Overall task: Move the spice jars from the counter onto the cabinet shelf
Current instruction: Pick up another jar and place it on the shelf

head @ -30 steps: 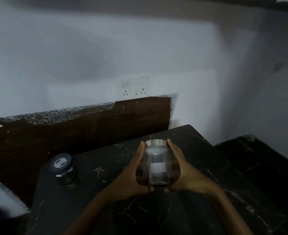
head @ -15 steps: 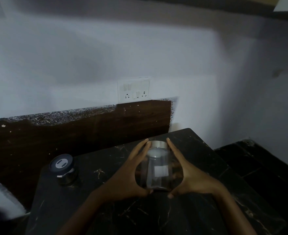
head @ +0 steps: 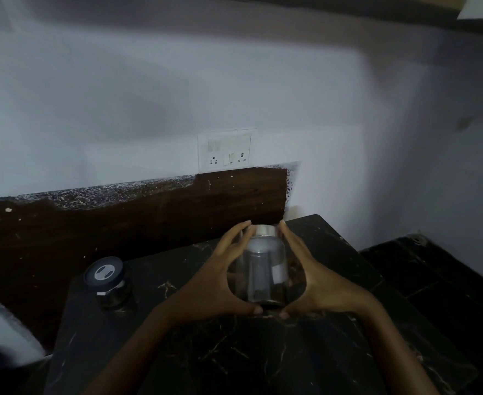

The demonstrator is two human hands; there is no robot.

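A clear glass jar with a silver lid stands tilted slightly over the black marble counter. My left hand grips its left side and my right hand grips its right side, thumbs meeting under the base. I cannot tell whether the jar touches the counter. A second, shorter jar with a dark lid rests on the counter at the left, away from both hands. The cabinet shelf is out of view.
A dark wooden backsplash runs behind the counter, with a white socket plate on the wall above. A lower black surface lies to the right. A dark cabinet underside shows at the top edge.
Both hands and the glass jar have shifted a little to the right and further from me. Fingers have stretched up toward the lid. The dark-lidded jar has stayed put.
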